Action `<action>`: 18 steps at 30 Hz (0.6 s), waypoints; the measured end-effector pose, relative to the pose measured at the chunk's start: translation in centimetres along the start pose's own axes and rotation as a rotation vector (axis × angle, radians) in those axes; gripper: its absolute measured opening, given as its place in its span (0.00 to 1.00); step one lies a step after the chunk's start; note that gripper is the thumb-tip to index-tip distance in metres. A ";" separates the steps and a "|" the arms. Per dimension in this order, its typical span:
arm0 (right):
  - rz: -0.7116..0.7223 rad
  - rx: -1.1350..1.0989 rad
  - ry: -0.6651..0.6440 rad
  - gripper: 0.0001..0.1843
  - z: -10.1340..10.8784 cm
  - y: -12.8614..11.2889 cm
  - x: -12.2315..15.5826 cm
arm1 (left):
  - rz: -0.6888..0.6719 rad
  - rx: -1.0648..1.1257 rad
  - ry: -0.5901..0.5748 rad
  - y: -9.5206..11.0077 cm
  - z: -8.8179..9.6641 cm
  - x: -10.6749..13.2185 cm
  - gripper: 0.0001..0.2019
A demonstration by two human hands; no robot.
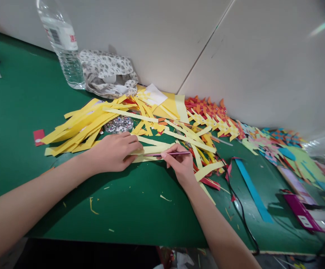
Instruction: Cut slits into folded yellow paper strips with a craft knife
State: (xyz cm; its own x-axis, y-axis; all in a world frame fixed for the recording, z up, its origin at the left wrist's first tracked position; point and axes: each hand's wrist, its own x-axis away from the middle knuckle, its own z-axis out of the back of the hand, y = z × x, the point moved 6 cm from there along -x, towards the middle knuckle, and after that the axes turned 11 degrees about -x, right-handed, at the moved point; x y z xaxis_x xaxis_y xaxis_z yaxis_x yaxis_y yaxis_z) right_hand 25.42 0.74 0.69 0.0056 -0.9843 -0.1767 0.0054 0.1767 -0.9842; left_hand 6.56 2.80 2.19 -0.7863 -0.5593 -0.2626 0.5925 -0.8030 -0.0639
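My left hand (120,151) rests on the green table with bent fingers, its fingertips and thumb holding a pale yellow paper strip (151,150). In my right hand (180,162) is a slim, shiny pinkish tool (176,153), pinched like a pen; whether it is tweezers or a pen I cannot tell. The tool's thin end points left and lies along the strip, close to my left fingertips. Behind my left hand is a clear container of googly eyes (119,124). To its left spreads a bundle of yellow paper strips (81,130).
A water bottle (67,56) and a patterned cloth pouch (109,73) stand against the wall. Woven red-orange paper pieces (207,106) lie at the back. Rightward are a blue strip (252,190), a black cable (242,213) and a magenta power bank-like box (302,213).
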 end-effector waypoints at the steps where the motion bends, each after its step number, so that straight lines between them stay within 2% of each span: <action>1: 0.001 -0.004 -0.003 0.11 0.0 0.0 0.0 | 0.000 0.000 -0.005 0.0 -0.1 0.0 0.12; 18: -0.012 -0.005 -0.002 0.12 0.0 0.1 -0.1 | -0.008 0.002 0.014 0.0 0.0 0.0 0.12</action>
State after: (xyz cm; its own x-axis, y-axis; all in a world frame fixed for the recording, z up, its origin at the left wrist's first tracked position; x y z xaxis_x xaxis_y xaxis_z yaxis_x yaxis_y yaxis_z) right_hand 25.41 0.86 0.60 0.0076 -0.9863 -0.1648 0.0007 0.1648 -0.9863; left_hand 6.56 2.82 2.20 -0.7886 -0.5495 -0.2760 0.5856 -0.8080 -0.0646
